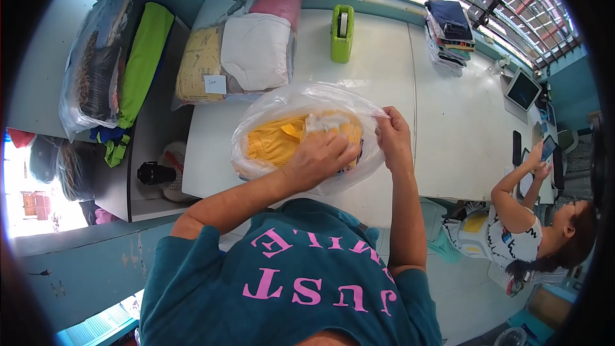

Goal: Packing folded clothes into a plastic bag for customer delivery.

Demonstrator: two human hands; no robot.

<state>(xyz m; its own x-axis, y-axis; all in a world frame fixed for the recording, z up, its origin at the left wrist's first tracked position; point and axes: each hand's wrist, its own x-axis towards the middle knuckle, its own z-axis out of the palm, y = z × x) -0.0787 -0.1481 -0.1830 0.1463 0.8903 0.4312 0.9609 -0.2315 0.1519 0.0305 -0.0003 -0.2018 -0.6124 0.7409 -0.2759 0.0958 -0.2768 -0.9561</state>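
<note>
A clear plastic bag (pixel 269 98) lies on the white table with its mouth spread around folded clothes. In it are a ribbed yellow garment (pixel 274 142) and a whitish-and-yellow piece (pixel 329 121) beside it. My left hand (pixel 323 156) is inside the bag's mouth, fingers curled down onto the clothes; its fingertips are hidden, so a grip on cloth cannot be made out. At the right side of the bag, my right hand (pixel 395 137) pinches the plastic rim and holds it up.
Wrapped clothes bundles, including a yellow one (pixel 199 60), stand at the back left. Behind the bag is a green tape dispenser (pixel 342 33). A clothes stack (pixel 449 38) and tablet (pixel 523 89) are farther right. A seated person (pixel 516 230) holds a phone (pixel 547 148).
</note>
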